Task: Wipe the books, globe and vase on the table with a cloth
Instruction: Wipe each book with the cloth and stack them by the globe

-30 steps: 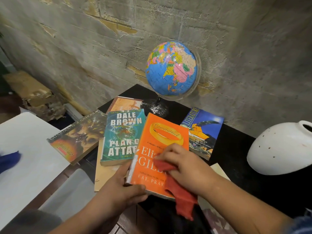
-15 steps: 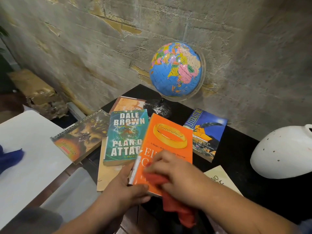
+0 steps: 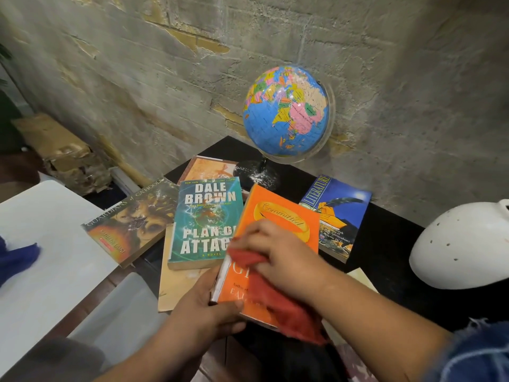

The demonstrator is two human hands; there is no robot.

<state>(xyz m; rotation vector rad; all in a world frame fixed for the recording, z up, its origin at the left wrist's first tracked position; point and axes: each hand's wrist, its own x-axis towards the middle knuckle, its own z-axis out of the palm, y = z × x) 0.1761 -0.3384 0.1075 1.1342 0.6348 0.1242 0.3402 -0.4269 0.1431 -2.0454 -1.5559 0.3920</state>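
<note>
An orange book (image 3: 278,213) lies tilted at the near edge of the black table (image 3: 385,238). My left hand (image 3: 209,307) grips its lower left corner. My right hand (image 3: 283,255) presses a red cloth (image 3: 278,301) onto the cover. Around it lie a teal "Plan of Attack" book (image 3: 203,221), a brown "Guardians of Ga'Hoole" book (image 3: 132,219) and a blue "Literature" book (image 3: 338,213). A blue globe (image 3: 286,111) stands on a black base at the back. A white vase (image 3: 465,244) sits on the right, partly out of frame.
A rough plaster wall runs close behind the table. A white surface (image 3: 46,244) with a blue cloth (image 3: 16,257) on it lies to the left. A battered cardboard box (image 3: 60,153) sits on the floor by the wall. More books lie under the teal one.
My right hand has slid the red cloth up and to the left across the orange cover. My left hand keeps its grip on the book's corner.
</note>
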